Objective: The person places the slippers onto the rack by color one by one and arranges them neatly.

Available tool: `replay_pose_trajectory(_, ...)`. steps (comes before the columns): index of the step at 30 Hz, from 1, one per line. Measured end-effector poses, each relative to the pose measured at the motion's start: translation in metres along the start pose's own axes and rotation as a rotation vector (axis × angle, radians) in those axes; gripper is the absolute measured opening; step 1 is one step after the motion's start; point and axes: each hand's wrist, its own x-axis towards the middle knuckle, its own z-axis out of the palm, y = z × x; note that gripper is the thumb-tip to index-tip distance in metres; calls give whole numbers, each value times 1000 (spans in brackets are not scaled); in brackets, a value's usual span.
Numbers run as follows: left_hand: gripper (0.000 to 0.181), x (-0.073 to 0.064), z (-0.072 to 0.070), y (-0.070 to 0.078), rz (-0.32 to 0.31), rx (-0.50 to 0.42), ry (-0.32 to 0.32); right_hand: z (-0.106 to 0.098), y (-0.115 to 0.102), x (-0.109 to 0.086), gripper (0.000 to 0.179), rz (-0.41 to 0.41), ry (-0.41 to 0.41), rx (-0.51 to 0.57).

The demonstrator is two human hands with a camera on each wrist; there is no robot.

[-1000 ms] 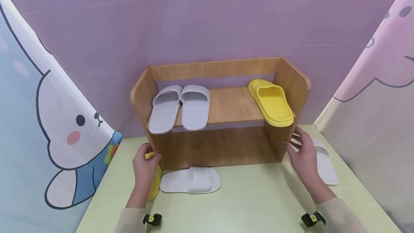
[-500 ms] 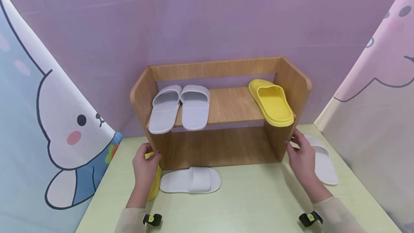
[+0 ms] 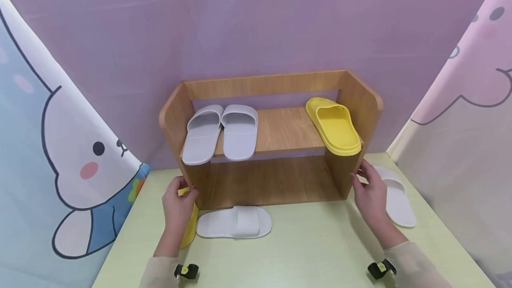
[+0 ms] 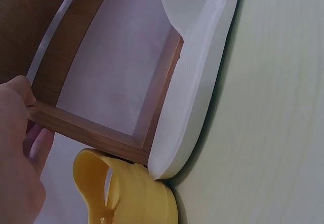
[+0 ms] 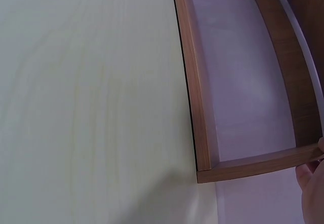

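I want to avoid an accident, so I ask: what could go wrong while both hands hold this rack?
The yellow clog and gray slippers jut past the front edge of the upper shelf, so they might slide off if the left hand and right hand tip the wooden rack forward.

The white slipper lies close in front; pulling the rack forward could push it along.

On the rack (image 3: 264, 82), the upper shelf (image 3: 285, 128) has room between the grey slippers (image 3: 241, 140) and yellow clog (image 3: 339, 133). The lower bay (image 3: 276, 186) opens to the bench (image 3: 304, 246) at right front; a white slipper (image 3: 234, 222) blocks its left. Outside, another yellow clog (image 3: 190, 230) crowds the left panel (image 3: 176, 121), a second white slipper (image 3: 400, 208) the right approach.
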Motion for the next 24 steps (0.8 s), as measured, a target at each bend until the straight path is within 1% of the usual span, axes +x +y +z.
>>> replay_pose_trajectory(4, 34, 0, -1, -1, 0, 8, -12, 1, 1, 0, 51, -8, -1, 2)
replay_pose_trajectory(11, 37, 0, -3, 1, -29, 33, -47, 1, 2, 0, 50, -14, -1, -10)
replay_pose_trajectory(19, 35, -3, -11, 5, -1, 37, -71, 2, 2, 0, 51, -22, -5, 3)
replay_pose_trajectory(24, 36, -6, -17, 6, -3, 48, -82, 2, 2, -1, 51, -16, -8, -9)
